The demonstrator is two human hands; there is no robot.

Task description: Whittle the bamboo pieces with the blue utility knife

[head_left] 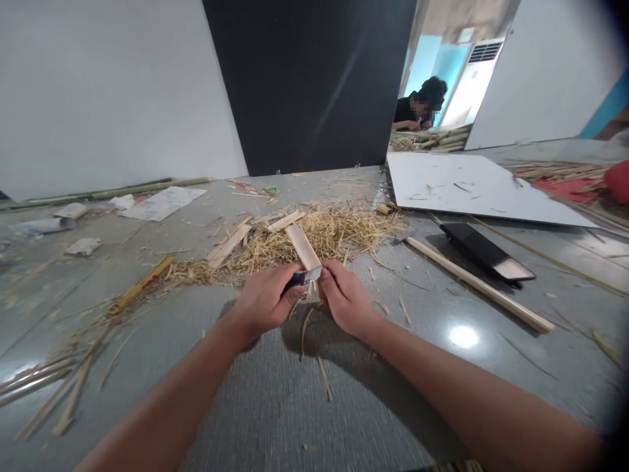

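At the middle of the head view, my left hand [268, 298] is closed round the dark blue handle of a knife [310, 275]. Its short metal blade points right and lies across the near end of a flat bamboo strip [303, 246]. My right hand [346, 298] is closed at that same end, thumb beside the blade tip; its grip is partly hidden. The strip slants away from me, its far part resting on a heap of pale shavings [344, 226]. Thin curled slivers [305, 334] hang or lie just below my hands.
More flat bamboo pieces [230, 246] lie on the heap. To the left is a yellow tube-like stick [142, 285]. A long pale-handled tool [479, 285], a black flat object [484, 249] and a white board [472, 187] are at right. Another person [422, 108] bends down beyond the panels.
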